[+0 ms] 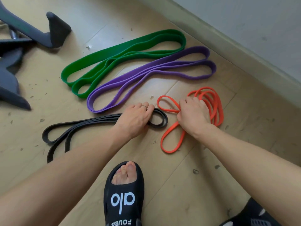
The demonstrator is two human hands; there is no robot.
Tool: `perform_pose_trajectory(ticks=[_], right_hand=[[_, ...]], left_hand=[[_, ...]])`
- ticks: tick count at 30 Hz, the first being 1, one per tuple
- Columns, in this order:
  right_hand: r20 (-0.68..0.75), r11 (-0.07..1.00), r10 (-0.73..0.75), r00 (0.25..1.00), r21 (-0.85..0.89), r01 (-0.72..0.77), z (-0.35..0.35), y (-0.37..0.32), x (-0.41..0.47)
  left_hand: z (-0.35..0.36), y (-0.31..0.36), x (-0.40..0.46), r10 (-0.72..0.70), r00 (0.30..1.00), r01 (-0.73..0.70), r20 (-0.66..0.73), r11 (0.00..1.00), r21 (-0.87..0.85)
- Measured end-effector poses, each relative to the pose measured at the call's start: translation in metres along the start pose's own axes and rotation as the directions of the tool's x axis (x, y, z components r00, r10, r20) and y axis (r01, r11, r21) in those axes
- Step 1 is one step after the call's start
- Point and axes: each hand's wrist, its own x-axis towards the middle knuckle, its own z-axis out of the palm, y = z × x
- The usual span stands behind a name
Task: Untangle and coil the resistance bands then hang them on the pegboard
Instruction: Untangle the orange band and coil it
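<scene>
R hand (192, 114) clamped on orange band (215, 108), bunched on floor by wall. L hand (138, 119) grips black band (73, 128) at its near end; band runs off leftward.

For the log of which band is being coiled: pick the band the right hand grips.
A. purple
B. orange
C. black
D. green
B: the right hand has its fingers curled round the loops of the orange band, while the left hand rests on the black band.
</scene>
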Motion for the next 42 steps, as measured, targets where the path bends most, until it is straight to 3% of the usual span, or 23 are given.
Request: perform_pose_trajectory(ticks=[5,9,11,14,18,25,30,37,42], right_hand=[[-0.035,0.967,0.056,0.998,0.252,-0.045,-0.008,0.010,-0.009],[0.069,0.761,0.199,0.978,0.618,-0.198,-0.035,0.025,-0.020],[0.134,0.644,0.259,0.956,0.714,-0.274,-0.055,0.035,-0.027],[0.138,0.577,0.261,0.956,0.772,-0.268,-0.093,0.052,-0.041],[0.094,0.613,0.173,0.980,0.769,-0.182,-0.157,0.070,-0.074],[-0.009,0.600,-0.017,1.000,0.799,0.017,-0.277,0.069,-0.164],[-0.148,0.636,-0.005,0.989,0.763,0.118,-0.330,0.075,-0.225],[-0.282,0.818,0.157,0.946,0.574,0.035,-0.333,0.110,-0.281],[-0.364,0.826,0.167,0.916,0.559,0.071,-0.341,0.111,-0.292]], left_hand=[[-0.004,0.006,0.012,-0.073,0.997,0.073,0.010,0.996,0.048],[-0.013,0.012,0.011,-0.126,0.988,0.116,0.093,0.988,0.106],[-0.027,0.014,0.007,-0.116,0.983,0.103,0.145,0.990,0.095],[-0.067,0.019,-0.005,-0.054,0.976,0.064,0.212,0.997,-0.044],[-0.145,0.041,-0.029,0.025,0.974,0.049,0.227,0.948,-0.313],[-0.288,0.118,-0.075,0.156,0.986,-0.157,-0.053,0.795,-0.586],[-0.341,0.160,-0.094,0.201,0.945,-0.306,-0.258,0.822,-0.480],[-0.351,0.193,-0.123,0.245,0.877,-0.395,-0.413,0.857,-0.332],[-0.351,0.210,-0.131,0.208,0.819,-0.436,-0.535,0.831,-0.346]])
